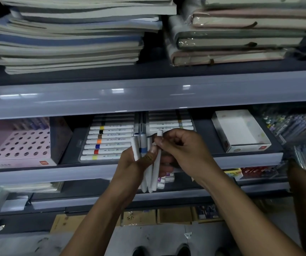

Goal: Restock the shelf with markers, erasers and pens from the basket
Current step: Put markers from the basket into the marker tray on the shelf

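From the head view, the left hand [131, 163] grips a bunch of white markers [149, 174] held roughly upright in front of the middle shelf [37, 175], its thumb pressed across their barrels. The right hand [181, 150] pinches one marker [157, 159] of the bunch near its capped top, fingers curled around it. Just behind the hands, on the middle shelf, lies a clear tray of acrylic markers [109, 141], laid flat in a row with coloured bands in yellow, black, brown, orange, blue and red. A second row of markers [170, 124] lies beside it to the right. To the left on the same shelf stands a pink box with round holes [19, 145]; to the right sits a white open box [241, 132]. The upper shelf carries stacked notebooks [69, 39] and wrapped journals [237, 36]. At the far right edge another hand [303, 174] shows, blurred, next to packaged pens [294, 126]. The basket is not seen in this view.
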Available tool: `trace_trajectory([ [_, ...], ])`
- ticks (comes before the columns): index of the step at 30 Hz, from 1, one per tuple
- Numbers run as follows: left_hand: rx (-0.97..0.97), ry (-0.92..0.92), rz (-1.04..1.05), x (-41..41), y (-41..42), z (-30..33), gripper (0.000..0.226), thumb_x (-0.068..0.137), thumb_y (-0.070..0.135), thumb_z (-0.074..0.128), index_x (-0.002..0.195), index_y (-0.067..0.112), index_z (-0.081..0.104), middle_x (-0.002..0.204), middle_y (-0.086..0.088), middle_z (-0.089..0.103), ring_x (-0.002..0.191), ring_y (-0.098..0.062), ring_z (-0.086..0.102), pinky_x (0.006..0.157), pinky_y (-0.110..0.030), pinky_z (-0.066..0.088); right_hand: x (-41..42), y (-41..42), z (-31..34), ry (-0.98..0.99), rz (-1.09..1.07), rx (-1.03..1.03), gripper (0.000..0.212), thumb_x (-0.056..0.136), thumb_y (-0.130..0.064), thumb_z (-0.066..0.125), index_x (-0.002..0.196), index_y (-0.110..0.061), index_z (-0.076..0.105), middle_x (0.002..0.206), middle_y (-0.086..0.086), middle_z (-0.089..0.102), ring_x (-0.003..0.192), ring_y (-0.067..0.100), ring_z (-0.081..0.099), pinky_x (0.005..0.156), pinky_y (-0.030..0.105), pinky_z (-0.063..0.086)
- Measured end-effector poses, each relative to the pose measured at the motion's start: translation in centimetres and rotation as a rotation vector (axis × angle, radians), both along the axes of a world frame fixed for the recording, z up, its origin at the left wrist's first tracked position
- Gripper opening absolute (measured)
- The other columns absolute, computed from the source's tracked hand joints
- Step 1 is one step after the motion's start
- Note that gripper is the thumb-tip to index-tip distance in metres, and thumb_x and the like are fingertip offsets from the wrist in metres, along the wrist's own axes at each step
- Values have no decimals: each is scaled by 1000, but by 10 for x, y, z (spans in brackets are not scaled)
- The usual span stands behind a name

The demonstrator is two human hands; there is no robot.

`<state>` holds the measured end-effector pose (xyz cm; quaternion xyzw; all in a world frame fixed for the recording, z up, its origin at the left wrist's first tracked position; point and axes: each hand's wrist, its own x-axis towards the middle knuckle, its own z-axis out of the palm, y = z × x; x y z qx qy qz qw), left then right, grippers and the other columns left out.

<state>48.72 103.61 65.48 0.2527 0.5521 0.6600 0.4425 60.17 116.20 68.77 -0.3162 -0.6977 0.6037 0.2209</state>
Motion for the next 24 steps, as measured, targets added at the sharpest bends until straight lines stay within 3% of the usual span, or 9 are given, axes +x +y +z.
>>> trace_trajectory([
  [3,1,21,10,-2,0,-2,37,99,44,65,121,17,77,111,-21,78,101,-41,76,92,-54,61,-1,3,0,22,-25,35,11,97,-25,72,92,-15,75,79,-2,74,76,11,72,69,29,59],
  [7,10,-79,103,-5,1,-6,33,99,36,63,122,15,75,99,-28,76,75,-37,75,68,-41,63,1,8,-1,184,-172,-30,13,99,-11,65,93,-6,75,74,0,74,65,4,66,62,18,55],
  [10,-11,-116,159,-7,0,-9,40,93,34,65,120,6,72,84,-26,73,54,-26,59,54,-35,54,5,12,-1,266,-220,-76,15,99,-7,63,94,-10,77,81,-1,78,68,5,69,64,17,55],
  [13,5,-145,175,-8,-2,-10,33,87,35,71,102,7,78,75,-19,68,49,-18,48,48,-30,47,8,13,-4,311,-223,-118,16,99,-5,63,96,-11,77,89,3,79,76,11,72,70,22,58],
  [16,-40,-76,236,-8,-3,-8,49,80,42,76,101,-2,75,73,-13,70,47,-16,47,47,-27,44,12,15,-7,312,-172,-110,15,96,-3,66,97,-12,77,94,4,78,85,15,74,75,26,61],
  [19,-116,119,294,-7,-3,-5,52,78,50,75,95,1,76,70,-7,74,46,-13,52,45,-26,43,17,18,-11,209,-156,83,22,91,-1,73,105,-19,74,100,-3,76,97,13,72,87,32,62],
  [22,-155,321,322,-5,-4,-3,46,75,55,73,87,10,76,56,6,66,46,-6,53,45,-21,43,20,19,-15,54,-156,451,36,88,-9,77,118,-26,66,114,-10,67,109,11,64,94,33,58],
  [24,-167,346,343,-5,-3,-4,41,77,51,75,87,12,75,53,5,60,47,-7,53,48,-25,44,21,18,-18,14,-178,697,46,86,-15,78,128,-25,62,127,-6,55,118,14,56,97,32,53],
])
